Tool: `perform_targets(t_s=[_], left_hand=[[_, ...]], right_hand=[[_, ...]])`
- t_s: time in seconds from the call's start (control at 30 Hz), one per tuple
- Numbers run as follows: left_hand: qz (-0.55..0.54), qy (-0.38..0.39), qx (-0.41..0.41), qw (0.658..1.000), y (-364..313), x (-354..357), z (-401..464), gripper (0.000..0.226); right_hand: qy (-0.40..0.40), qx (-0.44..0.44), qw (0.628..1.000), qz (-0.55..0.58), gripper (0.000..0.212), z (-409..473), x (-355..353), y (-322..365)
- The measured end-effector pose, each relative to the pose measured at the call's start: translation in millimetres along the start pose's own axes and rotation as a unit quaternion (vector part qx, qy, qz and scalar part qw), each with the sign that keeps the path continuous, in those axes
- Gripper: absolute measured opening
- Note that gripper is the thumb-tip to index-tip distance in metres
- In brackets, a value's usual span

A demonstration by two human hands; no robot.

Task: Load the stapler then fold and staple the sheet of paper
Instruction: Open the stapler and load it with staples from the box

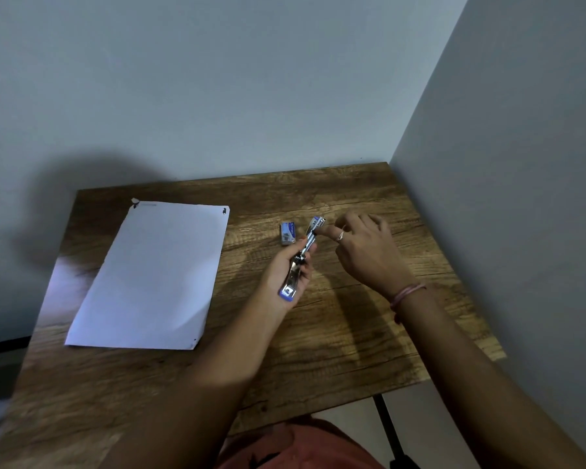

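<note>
A small blue and silver stapler (301, 262) is swung open above the wooden table (352, 333), and my left hand (286, 275) grips it around its middle. My right hand (362, 248) pinches at the stapler's far end with thumb and forefinger; whether it holds staples is too small to tell. A little blue and white staple box (288, 233) lies on the table just beyond my left hand. A white sheet of paper (153, 275) lies flat and unfolded on the left part of the table.
The table stands in a corner, with a grey wall behind it and another along its right edge. A dark table leg (388, 431) and an orange-red garment (301, 448) show below the near edge.
</note>
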State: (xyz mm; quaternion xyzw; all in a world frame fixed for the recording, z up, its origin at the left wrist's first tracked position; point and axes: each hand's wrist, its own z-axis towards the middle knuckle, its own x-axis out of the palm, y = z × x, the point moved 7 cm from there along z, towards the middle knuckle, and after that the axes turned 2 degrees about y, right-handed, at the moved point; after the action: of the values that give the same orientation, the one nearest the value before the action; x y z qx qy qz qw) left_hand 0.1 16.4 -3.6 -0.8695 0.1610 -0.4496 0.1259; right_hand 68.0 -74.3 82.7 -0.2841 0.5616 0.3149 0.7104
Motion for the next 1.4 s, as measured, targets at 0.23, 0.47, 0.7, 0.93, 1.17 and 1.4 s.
perform_targets(t_s=[0.23,0.47,0.7,0.93,1.17,1.4], left_hand=[[0.026,-0.015,0.013,0.999,-2,-8,4,0.011],[0.139,-0.015,0.033,0.99,-11,-23,8,0.037],[0.2,-0.02,0.063,0.978,-17,-36,12,0.037],[0.189,-0.045,0.039,0.98,-9,-43,19,0.03],[0.175,-0.057,0.017,0.983,-5,-42,26,0.036],[0.165,-0.066,0.006,0.984,-3,-43,28,0.023]], right_hand=[[-0.035,0.017,0.994,0.103,0.046,-8,10,3],[-0.07,0.225,0.837,0.494,0.043,-28,60,-30],[-0.015,0.24,0.807,0.539,0.039,-38,79,-25],[-0.009,0.129,0.906,0.403,0.042,-21,59,6],[0.046,0.111,0.976,0.181,0.049,-14,60,13],[0.037,0.075,0.988,0.131,0.045,-13,63,15]])
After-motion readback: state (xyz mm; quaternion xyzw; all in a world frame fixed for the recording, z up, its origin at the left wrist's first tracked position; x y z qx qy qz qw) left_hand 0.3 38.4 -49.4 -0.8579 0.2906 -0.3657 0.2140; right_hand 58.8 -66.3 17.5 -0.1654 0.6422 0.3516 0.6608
